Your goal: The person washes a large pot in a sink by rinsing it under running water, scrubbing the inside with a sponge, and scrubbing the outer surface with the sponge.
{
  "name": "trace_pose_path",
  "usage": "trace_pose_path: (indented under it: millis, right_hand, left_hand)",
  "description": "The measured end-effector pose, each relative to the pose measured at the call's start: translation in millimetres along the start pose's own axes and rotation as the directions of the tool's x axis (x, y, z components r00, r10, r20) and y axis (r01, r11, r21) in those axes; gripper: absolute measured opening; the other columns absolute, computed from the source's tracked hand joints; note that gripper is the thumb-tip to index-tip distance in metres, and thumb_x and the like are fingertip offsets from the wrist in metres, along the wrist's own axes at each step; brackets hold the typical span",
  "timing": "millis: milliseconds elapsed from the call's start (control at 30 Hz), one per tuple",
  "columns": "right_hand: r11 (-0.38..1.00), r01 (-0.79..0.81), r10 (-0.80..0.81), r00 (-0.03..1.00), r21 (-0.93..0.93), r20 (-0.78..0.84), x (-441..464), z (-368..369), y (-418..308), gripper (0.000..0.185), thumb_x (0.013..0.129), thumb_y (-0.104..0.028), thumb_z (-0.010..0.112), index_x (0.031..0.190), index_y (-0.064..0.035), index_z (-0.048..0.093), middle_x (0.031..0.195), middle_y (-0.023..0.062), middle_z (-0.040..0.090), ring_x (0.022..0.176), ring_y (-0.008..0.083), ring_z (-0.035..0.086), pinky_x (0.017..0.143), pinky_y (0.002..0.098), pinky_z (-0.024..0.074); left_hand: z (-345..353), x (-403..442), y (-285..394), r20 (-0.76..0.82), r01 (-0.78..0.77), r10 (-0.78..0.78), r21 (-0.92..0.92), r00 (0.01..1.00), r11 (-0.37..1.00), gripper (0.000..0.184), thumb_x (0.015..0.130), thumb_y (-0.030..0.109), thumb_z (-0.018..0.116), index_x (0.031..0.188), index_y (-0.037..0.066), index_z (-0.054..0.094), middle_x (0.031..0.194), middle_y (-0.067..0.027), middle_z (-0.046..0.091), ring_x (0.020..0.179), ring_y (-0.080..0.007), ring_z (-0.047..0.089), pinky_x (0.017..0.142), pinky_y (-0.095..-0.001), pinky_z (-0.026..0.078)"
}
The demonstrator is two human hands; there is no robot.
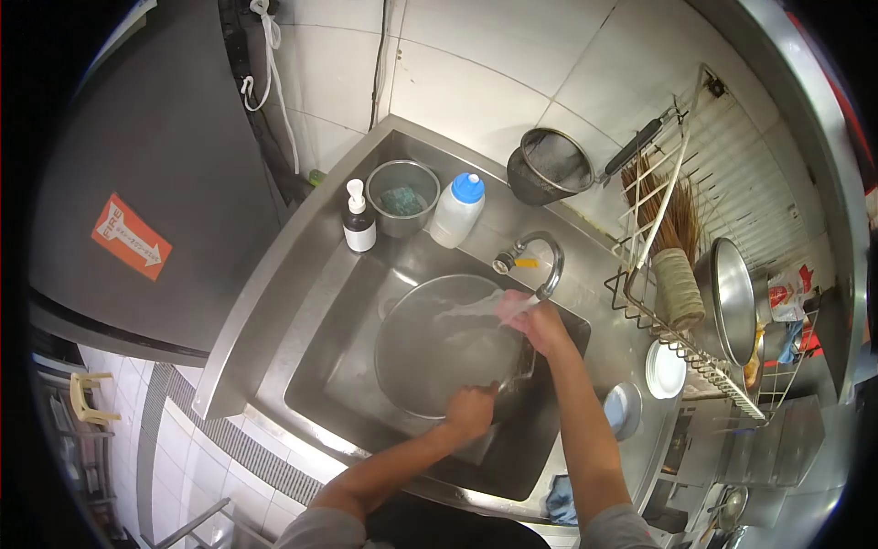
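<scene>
A large round metal bowl (439, 361) sits in the steel sink, with cloudy water inside. My left hand (470, 412) is closed at the bowl's near right rim, its fingers curled over the edge. Beneath the curved faucet (554, 265), my right hand (529, 320) is over the bowl's far right side. A whitish, translucent streak of water spreads leftward from its fingers. The fingers are blurred by water, and anything they hold is hidden.
Behind the sink stand a pump bottle (360, 220), a small metal pot (402, 197), a blue-capped bottle (459, 210) and a strainer (551, 166). A wire rack (677, 343) overhangs the right side, near white plates (666, 369). A blue cloth (560, 500) lies at the front edge.
</scene>
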State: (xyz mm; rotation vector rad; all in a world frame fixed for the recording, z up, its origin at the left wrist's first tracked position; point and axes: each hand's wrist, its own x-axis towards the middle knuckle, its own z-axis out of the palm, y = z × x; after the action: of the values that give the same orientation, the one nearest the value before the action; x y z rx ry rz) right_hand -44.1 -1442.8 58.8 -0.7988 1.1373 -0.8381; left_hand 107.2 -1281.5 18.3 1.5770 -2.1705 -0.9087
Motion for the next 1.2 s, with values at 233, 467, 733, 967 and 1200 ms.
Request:
trace_pose_path:
  millis: [233, 467, 733, 967, 1200]
  right_hand:
    - [0.806, -0.204, 0.238, 0.971, 0.556, 0.010, 21, -2, 31, 0.048, 0.094, -0.020, 0.047, 0.127, 0.0150, 0.042, 0.127, 0.0312, 0.050, 0.120, 0.0439, 0.050, 0.105, 0.0504, 0.0402]
    - [0.801, -0.368, 0.257, 0.923, 0.471, 0.285, 29, -2, 81, 0.045, 0.083, -0.016, 0.050, 0.116, 0.0141, 0.052, 0.120, 0.0322, 0.055, 0.118, 0.0482, 0.050, 0.105, 0.0542, 0.0401]
    - [0.687, -0.116, 0.184, 0.983, 0.718, -0.018, 34, 11, 65, 0.041, 0.087, -0.017, 0.044, 0.108, 0.0174, 0.052, 0.125, 0.0327, 0.049, 0.116, 0.0543, 0.048, 0.104, 0.0591, 0.0397]
    - [0.639, -0.064, 0.219, 0.971, 0.766, -0.101, 40, 17, 67, 0.026, 0.089, -0.018, 0.047, 0.093, 0.0078, 0.045, 0.133, 0.0326, 0.038, 0.121, 0.0619, 0.037, 0.105, 0.0678, 0.0313]
    - [0.671, -0.179, 0.202, 0.978, 0.720, 0.055, 44, 2, 60, 0.028, 0.089, -0.012, 0.052, 0.071, 0.0095, 0.054, 0.124, 0.0352, 0.047, 0.116, 0.0561, 0.046, 0.103, 0.0628, 0.0387]
  left_hand:
    - [62, -63, -60, 0.434, -0.452, 0.319, 0.248, 0.843, 0.857, 0.039, 0.082, 0.022, 0.062, 0.118, 0.008, 0.061, 0.114, -0.0193, 0.063, 0.106, -0.0342, 0.062, 0.099, -0.0473, 0.043]
    - [-18, -99, -157, 0.269, -0.151, 0.027, 0.452, 0.963, 0.879, 0.035, 0.082, 0.024, 0.063, 0.117, 0.017, 0.064, 0.119, -0.0112, 0.061, 0.117, -0.0311, 0.053, 0.101, -0.0510, 0.039]
    - [-23, -36, -174, -0.179, 0.586, -0.583, -0.042, 0.792, 0.809, 0.079, 0.080, 0.016, 0.068, 0.146, 0.006, 0.026, 0.139, -0.0198, 0.040, 0.121, -0.0363, 0.047, 0.097, -0.0469, 0.044]
    - [28, -27, -173, -0.412, 0.645, -0.609, -0.063, 0.678, 0.762, 0.088, 0.076, -0.001, 0.065, 0.148, 0.003, 0.015, 0.142, -0.0189, 0.034, 0.120, -0.0362, 0.048, 0.100, -0.0382, 0.042]
    - [12, -22, -179, -0.360, 0.600, -0.572, -0.040, 0.737, 0.799, 0.085, 0.075, -0.008, 0.058, 0.148, 0.003, 0.016, 0.145, -0.0140, 0.031, 0.126, -0.0313, 0.043, 0.104, -0.0439, 0.036]
